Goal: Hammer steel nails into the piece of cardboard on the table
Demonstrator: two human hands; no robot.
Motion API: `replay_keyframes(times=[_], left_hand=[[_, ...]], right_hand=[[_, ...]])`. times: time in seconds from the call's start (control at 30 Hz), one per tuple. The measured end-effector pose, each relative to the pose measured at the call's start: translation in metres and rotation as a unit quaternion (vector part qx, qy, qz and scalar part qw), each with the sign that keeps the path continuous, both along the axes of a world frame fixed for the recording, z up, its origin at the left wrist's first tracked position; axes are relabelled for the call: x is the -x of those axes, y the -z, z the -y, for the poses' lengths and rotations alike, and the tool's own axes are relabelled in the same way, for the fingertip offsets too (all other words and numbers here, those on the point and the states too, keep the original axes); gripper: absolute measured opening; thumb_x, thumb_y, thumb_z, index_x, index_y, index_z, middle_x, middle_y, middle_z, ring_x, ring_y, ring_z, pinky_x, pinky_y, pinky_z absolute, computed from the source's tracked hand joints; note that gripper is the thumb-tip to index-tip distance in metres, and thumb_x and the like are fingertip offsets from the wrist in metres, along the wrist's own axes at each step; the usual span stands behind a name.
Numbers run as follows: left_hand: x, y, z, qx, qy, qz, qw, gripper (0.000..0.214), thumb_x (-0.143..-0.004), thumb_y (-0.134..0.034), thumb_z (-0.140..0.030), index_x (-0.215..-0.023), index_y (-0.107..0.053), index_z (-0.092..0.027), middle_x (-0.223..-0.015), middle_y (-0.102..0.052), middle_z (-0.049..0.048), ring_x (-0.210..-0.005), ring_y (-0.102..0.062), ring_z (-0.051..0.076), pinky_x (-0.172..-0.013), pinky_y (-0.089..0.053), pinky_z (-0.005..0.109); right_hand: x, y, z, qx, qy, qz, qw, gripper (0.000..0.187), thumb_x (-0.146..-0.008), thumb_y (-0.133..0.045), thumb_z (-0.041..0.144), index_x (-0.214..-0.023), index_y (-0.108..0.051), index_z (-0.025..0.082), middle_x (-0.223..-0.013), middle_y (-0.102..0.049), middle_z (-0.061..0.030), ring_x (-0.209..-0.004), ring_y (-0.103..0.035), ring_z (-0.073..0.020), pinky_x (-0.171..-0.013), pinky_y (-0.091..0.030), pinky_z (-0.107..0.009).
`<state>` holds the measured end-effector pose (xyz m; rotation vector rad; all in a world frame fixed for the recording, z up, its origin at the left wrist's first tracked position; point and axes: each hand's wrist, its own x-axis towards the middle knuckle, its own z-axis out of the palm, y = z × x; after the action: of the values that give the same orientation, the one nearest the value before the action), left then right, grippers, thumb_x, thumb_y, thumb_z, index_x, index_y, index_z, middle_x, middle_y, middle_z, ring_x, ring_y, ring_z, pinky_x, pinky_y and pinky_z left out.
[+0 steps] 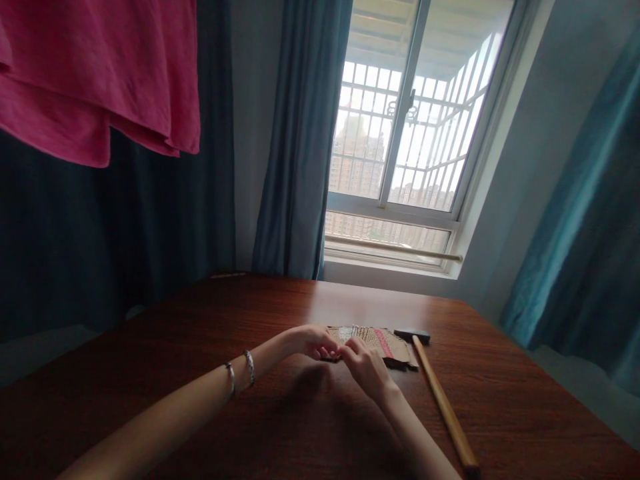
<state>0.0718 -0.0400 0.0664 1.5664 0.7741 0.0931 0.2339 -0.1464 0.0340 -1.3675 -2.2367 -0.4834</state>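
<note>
My left hand, with two bracelets on its wrist, is closed at the near left edge of a flat brown piece that looks like cardboard. Its fingertips meet those of my right hand, which is closed too, in front of the piece. Whatever the fingers pinch is too small or hidden to tell. The piece has dark marks, a pale patch and a red stripe, and its edges look ragged. To the right of my right hand lies a hammer with a dark head and a long wooden handle.
Both arms reach over a glossy brown wooden table. Beyond its far edge are a barred window and a blue curtain. A pink cloth hangs at the upper left. Another blue curtain hangs at the right.
</note>
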Motion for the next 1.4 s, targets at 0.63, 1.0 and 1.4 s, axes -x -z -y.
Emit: replay_keyframes(times=[0.63, 1.0, 1.4], left_hand=[[-0.093, 0.057, -0.042, -0.181, -0.178, 0.254, 0.933, 0.042, -0.064, -0.049, -0.016, -0.104, -0.057, -0.009, -0.084, -0.062, 0.0072, -0.078, -0.056, 0.016, -0.07, -0.043, 0.026], [-0.087, 0.061, -0.031, -0.256, -0.154, 0.201, 0.933, 0.04, -0.066, -0.057, -0.025, -0.104, -0.059, -0.012, -0.089, -0.064, 0.0076, -0.083, -0.058, 0.019, -0.076, -0.043, 0.028], [-0.094, 0.066, -0.027, -0.31, -0.13, 0.176, 0.925, 0.03, -0.065, -0.062, -0.034, -0.084, -0.066, -0.011, -0.079, -0.067, 0.0066, -0.075, -0.059, 0.018, -0.068, -0.045, 0.025]], right_hand=[[-0.082, 0.039, -0.073, 0.101, 0.095, -0.507, 0.851, 0.03, -0.068, -0.057, 0.037, -0.084, -0.07, 0.015, -0.083, -0.071, -0.0093, -0.075, -0.066, -0.0225, -0.074, -0.051, -0.034], [-0.077, 0.025, -0.055, 0.146, 0.062, -0.458, 0.874, 0.025, -0.07, -0.057, 0.034, -0.081, -0.072, 0.019, -0.081, -0.072, -0.0064, -0.08, -0.065, -0.0233, -0.076, -0.05, -0.034], [-0.08, 0.04, -0.06, 0.121, 0.053, -0.396, 0.909, 0.028, -0.072, -0.053, 0.036, -0.08, -0.072, 0.017, -0.076, -0.069, -0.006, -0.063, -0.059, -0.0177, -0.06, -0.047, -0.027]])
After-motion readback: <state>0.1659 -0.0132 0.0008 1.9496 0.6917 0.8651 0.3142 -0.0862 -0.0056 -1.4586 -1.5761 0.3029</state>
